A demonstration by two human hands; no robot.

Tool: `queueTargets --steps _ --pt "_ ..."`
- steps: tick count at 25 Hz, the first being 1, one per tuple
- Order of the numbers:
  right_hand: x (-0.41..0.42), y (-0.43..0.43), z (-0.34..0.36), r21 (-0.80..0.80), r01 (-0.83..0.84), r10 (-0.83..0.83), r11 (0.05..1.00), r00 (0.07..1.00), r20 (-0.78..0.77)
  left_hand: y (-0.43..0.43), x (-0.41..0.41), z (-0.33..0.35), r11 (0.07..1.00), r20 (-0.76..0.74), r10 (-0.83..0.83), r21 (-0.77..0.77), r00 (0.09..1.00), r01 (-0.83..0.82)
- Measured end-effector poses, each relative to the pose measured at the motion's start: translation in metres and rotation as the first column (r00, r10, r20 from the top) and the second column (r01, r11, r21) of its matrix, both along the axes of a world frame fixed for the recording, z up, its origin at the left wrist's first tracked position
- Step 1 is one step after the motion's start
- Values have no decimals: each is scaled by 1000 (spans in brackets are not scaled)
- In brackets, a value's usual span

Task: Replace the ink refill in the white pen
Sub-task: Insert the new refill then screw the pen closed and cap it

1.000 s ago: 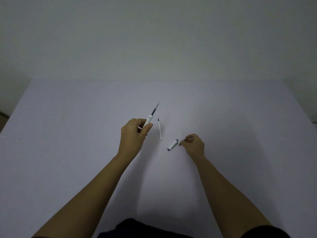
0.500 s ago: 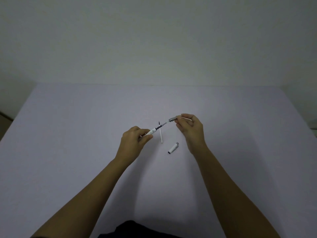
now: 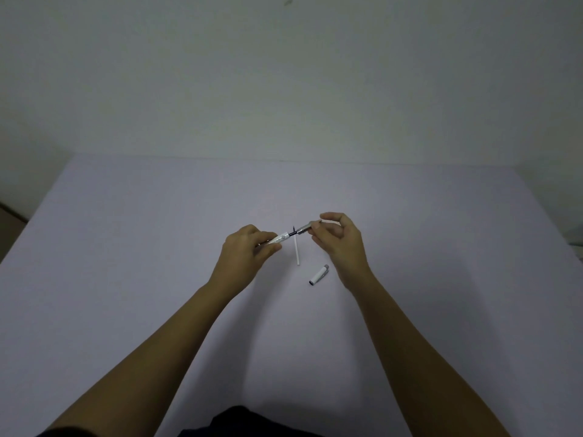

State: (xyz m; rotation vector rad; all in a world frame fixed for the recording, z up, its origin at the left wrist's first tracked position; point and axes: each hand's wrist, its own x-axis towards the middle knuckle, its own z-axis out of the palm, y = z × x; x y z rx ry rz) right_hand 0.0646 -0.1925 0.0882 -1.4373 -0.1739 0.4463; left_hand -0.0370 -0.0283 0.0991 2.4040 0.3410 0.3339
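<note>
Left hand (image 3: 246, 257) clamps white pen barrel (image 3: 277, 239), right hand (image 3: 339, 239) pinches grey tip section (image 3: 304, 229) coaxially just beyond it; spare refill (image 3: 297, 252) lies on bench (image 3: 126, 247) below the gap.

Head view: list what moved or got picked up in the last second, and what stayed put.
The right hand left the table near the cap, picked up the grey tip piece and brought it to the refill end of the pen barrel. The left hand tilted the barrel down toward it. The loose refill and cap stayed on the table.
</note>
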Motion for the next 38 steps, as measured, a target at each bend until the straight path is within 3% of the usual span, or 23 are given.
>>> queueTargets --steps 4,7,10,14,18,22,27,31,34,38 --pt "-7 2 4 -68 -121 127 990 987 99 3 -2 9 999 13 -36 2 999 36" --pt "-7 0 9 -189 -115 161 975 955 249 8 -5 12 988 -15 -71 -142 997 68" --pt "-7 -4 12 -309 -89 239 947 839 490 13 -7 14 969 -40 -132 -213 990 121" --pt "-6 -3 17 -389 -36 292 920 725 624 17 -9 16 985 54 -120 -116 991 125" --pt "-9 3 20 -374 12 261 927 695 670 12 -16 17 989 105 -124 -63 987 131" --pt "-9 0 19 -297 -13 237 955 638 732 19 -21 22 934 -53 -165 -329 985 138" --pt "-11 -1 19 -222 -57 206 973 643 738 20 -23 30 913 -72 -171 -385 983 131" --pt "-12 1 27 -300 -11 253 954 566 785 17 -24 31 975 84 -104 -188 991 118" --pt "-18 3 35 -360 36 277 932 569 774 17 -23 34 989 234 -138 -10 962 144" --pt "-18 6 49 -538 60 413 841 570 710 15 -25 34 984 295 -168 107 941 142"
